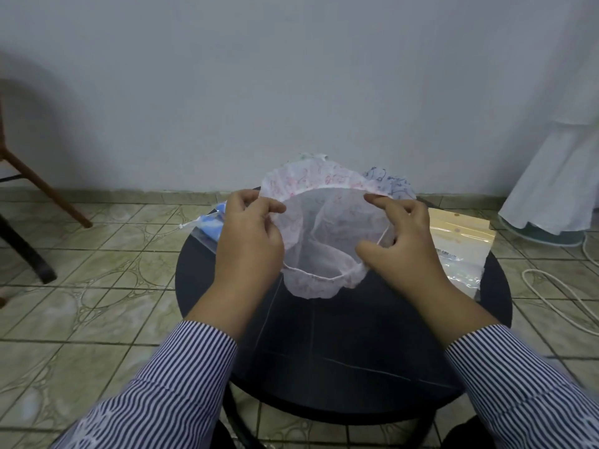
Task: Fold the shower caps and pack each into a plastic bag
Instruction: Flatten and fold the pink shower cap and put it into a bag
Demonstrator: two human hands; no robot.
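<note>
We hold the translucent white shower cap with pink print and an elastic rim [319,228] spread open in the air above the round black counter [340,351], on the wall side of the counter's middle. We judge the cap to be very light, thin and limp: it will sag, crumple and trap air, and the film is likely to slide between layers when folded. The gathered elastic rim is the firmest part and, in our judgement, the correct place to take hold, at two opposite points, so that the rim can be drawn flat before folding. The left hand [251,231] pinches the rim on the cap's left side between thumb and curled fingers [274,207]. The right hand [402,234] meets the rim on the cap's right side: its forefinger lies along the upper rim and its thumb reaches toward the lower rim, with film gathered between them, so we read it as grasping the cap. The bowl of the cap hangs between the two hands. Right of the cap, clear plastic zip bags [460,247] lie on the counter; left of it lies a bagged blue item [210,225]; behind it sits a blue-printed cap [389,183].
</note>
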